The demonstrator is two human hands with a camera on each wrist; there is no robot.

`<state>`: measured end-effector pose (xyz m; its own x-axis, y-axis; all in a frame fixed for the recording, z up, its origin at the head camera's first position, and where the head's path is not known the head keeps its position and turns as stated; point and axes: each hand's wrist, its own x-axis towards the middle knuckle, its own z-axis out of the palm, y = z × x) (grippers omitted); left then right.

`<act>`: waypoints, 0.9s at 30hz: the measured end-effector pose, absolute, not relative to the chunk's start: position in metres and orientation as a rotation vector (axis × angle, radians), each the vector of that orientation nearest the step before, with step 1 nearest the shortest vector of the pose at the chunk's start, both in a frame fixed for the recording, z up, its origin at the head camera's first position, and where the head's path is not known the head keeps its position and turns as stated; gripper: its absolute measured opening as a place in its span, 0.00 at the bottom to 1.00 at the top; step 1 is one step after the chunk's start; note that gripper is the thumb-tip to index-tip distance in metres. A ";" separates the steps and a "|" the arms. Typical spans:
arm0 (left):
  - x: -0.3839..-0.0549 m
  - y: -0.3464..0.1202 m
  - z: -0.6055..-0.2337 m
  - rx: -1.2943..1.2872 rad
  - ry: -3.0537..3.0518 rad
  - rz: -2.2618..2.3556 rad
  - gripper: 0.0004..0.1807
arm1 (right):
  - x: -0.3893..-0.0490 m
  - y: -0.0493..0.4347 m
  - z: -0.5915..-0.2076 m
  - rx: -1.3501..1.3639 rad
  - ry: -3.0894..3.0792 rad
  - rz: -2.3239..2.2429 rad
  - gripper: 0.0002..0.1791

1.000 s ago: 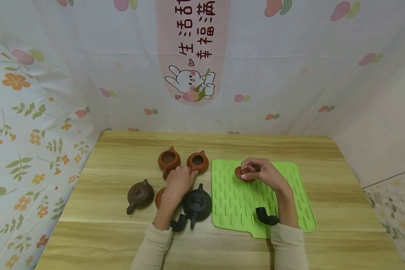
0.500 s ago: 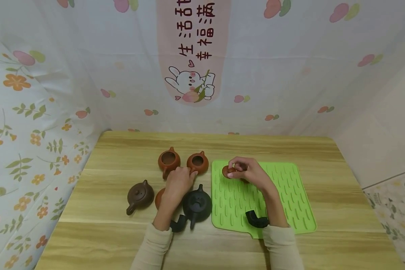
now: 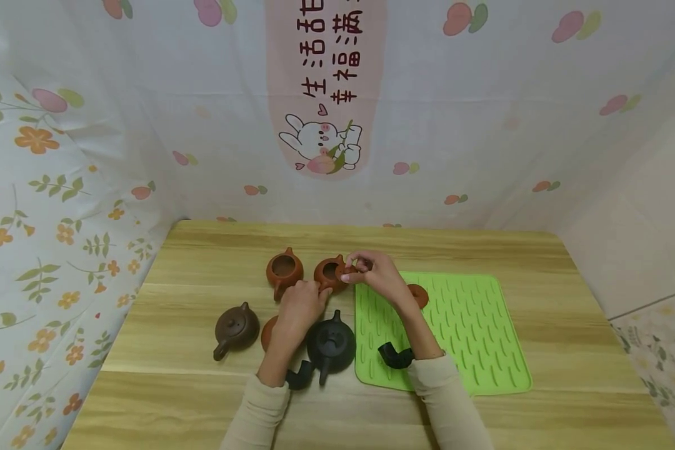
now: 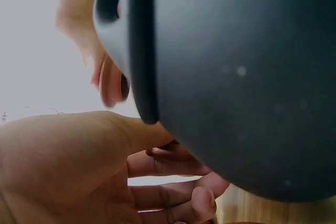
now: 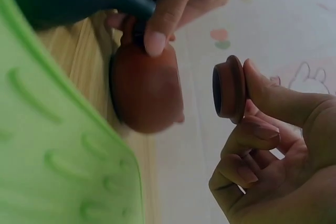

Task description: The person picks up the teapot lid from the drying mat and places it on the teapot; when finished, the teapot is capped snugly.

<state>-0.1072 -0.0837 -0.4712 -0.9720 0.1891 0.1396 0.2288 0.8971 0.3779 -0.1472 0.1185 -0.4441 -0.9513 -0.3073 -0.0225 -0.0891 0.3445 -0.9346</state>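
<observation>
My left hand [image 3: 304,304] grips the handle of a reddish-brown clay teapot [image 5: 147,87], its thumb pressing on top. This teapot stands lidless beside the mat. Close over its opening, my right hand [image 3: 379,272] pinches a small reddish-brown teapot lid [image 5: 229,88] between thumb and fingers. In the right wrist view, the lid's hollow underside faces the teapot. A second lidless reddish-brown teapot [image 3: 294,278] sits just left of it. Another round reddish-brown lid [image 3: 419,295] lies on the green mat [image 3: 450,337], partly hidden by my right forearm.
A black lidded teapot [image 3: 330,344] stands right of my left forearm and fills much of the left wrist view. Farther left is a dark brown lidded teapot [image 3: 236,328]. An orange-brown rounded object [image 3: 267,334] is mostly covered by my left wrist. A patterned curtain [image 3: 455,125] hangs behind the table.
My right hand has carried the lid leftward from above the mat to the teapot's opening, uncovering the other lid on the mat. My left hand keeps its grip on the handle.
</observation>
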 end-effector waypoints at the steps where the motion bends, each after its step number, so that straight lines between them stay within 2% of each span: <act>1: -0.107 -0.084 -0.470 -0.330 -2.960 -0.603 0.19 | -0.149 0.114 -0.444 -0.365 2.415 -1.658 0.09; 10: -0.103 -0.083 -0.460 -0.329 -2.976 -0.588 0.20 | -0.161 0.092 -0.452 -0.336 2.434 -1.662 0.10; 27: -0.104 -0.082 -0.460 -0.310 -3.020 -0.597 0.19 | -0.169 0.084 -0.469 -0.365 2.547 -1.569 0.10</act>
